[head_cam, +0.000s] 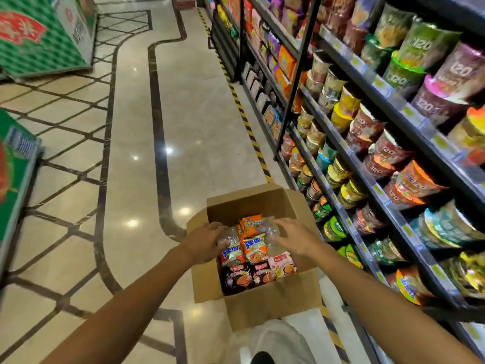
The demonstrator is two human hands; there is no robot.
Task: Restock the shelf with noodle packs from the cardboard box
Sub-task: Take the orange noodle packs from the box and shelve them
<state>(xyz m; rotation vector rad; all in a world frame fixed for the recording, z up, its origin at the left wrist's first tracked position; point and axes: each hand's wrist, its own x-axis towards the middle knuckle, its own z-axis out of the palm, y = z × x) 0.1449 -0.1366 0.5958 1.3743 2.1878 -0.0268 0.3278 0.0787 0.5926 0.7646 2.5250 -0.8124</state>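
Below, left hand (207,241) and right hand (295,236) fingers spread on noodle packs (253,248), cardboard box (273,303), shelf (409,114) cups marked "120"

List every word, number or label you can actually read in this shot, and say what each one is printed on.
"120": on the purple-lidded noodle cup on the black store shelf.
"120": on the green-lidded noodle cup beside it.
"120": on the orange noodle cup lower down.
Orange noodle packs in the brown cardboard box: print too blurred to read.
Yellow price tags: too small.
Green freezer graphics: blurred.
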